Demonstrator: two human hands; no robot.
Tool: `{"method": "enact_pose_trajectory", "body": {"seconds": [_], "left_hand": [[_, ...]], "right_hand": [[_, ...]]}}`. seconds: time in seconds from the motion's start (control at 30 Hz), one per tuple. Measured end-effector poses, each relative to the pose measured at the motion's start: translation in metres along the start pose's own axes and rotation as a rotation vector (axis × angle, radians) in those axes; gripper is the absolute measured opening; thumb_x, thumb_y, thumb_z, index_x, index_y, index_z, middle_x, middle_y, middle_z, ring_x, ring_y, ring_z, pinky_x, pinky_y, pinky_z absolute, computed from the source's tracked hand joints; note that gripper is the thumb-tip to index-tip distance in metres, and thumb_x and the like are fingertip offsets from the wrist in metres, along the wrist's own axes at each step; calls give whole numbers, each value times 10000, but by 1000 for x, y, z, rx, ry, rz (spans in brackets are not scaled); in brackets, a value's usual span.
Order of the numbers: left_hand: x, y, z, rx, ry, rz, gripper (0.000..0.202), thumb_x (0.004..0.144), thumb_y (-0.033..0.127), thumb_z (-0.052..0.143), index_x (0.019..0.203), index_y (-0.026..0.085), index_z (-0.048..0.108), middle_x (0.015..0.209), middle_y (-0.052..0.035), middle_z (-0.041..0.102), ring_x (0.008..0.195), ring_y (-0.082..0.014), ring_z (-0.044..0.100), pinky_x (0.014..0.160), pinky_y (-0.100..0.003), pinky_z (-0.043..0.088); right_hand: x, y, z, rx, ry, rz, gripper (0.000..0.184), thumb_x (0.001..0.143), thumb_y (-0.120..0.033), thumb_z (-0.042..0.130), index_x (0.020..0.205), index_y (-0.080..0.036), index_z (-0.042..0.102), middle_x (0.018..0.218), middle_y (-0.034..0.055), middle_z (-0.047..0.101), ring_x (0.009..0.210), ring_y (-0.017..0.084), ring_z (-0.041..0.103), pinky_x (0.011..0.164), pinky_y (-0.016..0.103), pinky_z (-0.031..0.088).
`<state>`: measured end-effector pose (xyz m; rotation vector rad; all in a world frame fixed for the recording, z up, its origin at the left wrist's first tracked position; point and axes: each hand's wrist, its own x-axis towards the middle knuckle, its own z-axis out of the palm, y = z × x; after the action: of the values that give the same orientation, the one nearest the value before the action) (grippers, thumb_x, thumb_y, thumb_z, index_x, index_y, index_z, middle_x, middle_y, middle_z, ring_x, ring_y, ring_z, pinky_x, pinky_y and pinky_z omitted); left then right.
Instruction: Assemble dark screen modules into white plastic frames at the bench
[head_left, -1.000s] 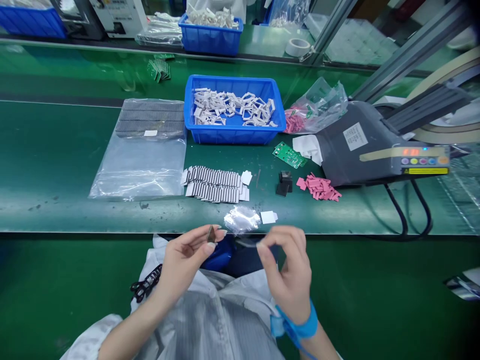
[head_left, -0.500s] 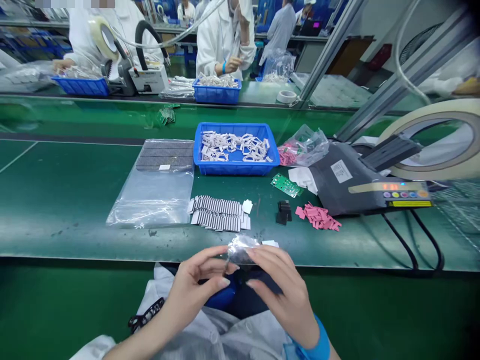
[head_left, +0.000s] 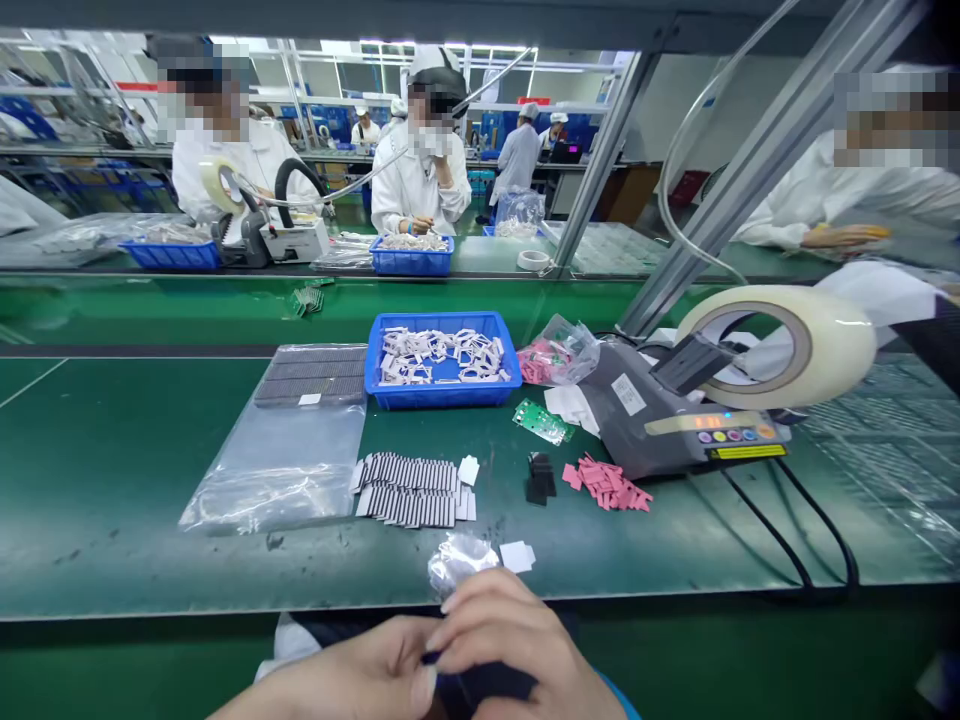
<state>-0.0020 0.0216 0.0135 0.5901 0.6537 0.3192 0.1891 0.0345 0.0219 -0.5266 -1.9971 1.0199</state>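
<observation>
My left hand (head_left: 360,668) and my right hand (head_left: 517,645) meet at the bottom centre, just off the near table edge. Both are closed, fingertips pressed close together. A small dark bit shows between them, too hidden to name. Just beyond my right fingers lies a crumpled clear film (head_left: 461,563) on the table. Beside it rests a white square piece (head_left: 517,556). Farther in, overlapping rows of thin grey-and-white pieces (head_left: 409,490) lie fanned out, with a few white pieces (head_left: 469,470) at their right end.
Behind stands a blue bin (head_left: 442,398) of white plastic frames. A clear bag (head_left: 262,470) with dark strips lies left. Rightward are black pieces (head_left: 538,478), pink pieces (head_left: 609,482), a green circuit board (head_left: 543,421) and a tape dispenser (head_left: 660,410). Co-workers sit across the line.
The head view has tilted up. My hands have come together, lower in view and nearer my body. The clear film, by my fingertips before, now lies on the table beyond them.
</observation>
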Motion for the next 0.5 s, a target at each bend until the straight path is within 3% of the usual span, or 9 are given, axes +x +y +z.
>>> {"method": "enact_pose_trajectory", "body": {"seconds": [0.03,0.1,0.17,0.23,0.3,0.33,0.37,0.5], "left_hand": [[0,2,1,45,-2,0,628,540,610,744,995,182,680,537,87,457,447,4,353,442,-79,298],[0,13,1,189,14,43,709,616,673,645,1155,214,612,674,26,620,548,-41,527,535,-122,414],[0,37,1,455,82,150,712,711,657,579,1280,235,513,935,-66,709,818,-153,653,735,-256,509],[6,73,-1,878,230,292,534,789,527,592,1238,239,558,1101,-88,687,995,-211,634,877,-339,487],[21,118,-7,1348,489,455,382,858,456,524,1154,235,620,1120,-71,685,1006,-213,631,877,-340,491],[33,140,-13,1551,632,509,372,883,444,480,1139,215,625,1083,-69,696,962,-205,644,838,-326,510],[46,162,-20,1620,707,530,359,900,404,463,1135,185,622,1092,-89,687,963,-214,638,852,-345,503],[108,224,-56,1790,836,535,260,874,260,543,1100,149,609,1182,-117,610,1095,-258,559,947,-468,436]], "right_hand": [[-3,4,-2,-9,20,2,253,871,-405,552,1045,-233,616,968,45,709,978,161,607,879,305,508],[-14,15,-13,-73,124,10,280,835,-453,581,998,-231,635,927,47,713,931,174,628,849,311,525],[-29,33,-29,-210,330,63,319,793,-504,605,941,-226,659,891,60,712,879,196,648,800,325,546],[-47,53,-47,-387,598,182,231,831,-426,602,894,-215,671,882,76,710,852,210,664,737,325,563],[-61,70,-59,-496,753,261,162,836,-342,608,892,-204,672,890,83,709,829,212,675,683,313,574],[-66,77,-63,-516,773,273,148,831,-321,610,893,-202,671,899,84,709,829,213,677,676,313,577],[-68,81,-65,-524,770,271,143,824,-317,615,889,-203,672,901,82,710,828,215,679,681,318,580],[-68,85,-63,-545,720,274,135,813,-313,627,879,-206,678,908,79,711,827,215,678,683,321,585]]}}
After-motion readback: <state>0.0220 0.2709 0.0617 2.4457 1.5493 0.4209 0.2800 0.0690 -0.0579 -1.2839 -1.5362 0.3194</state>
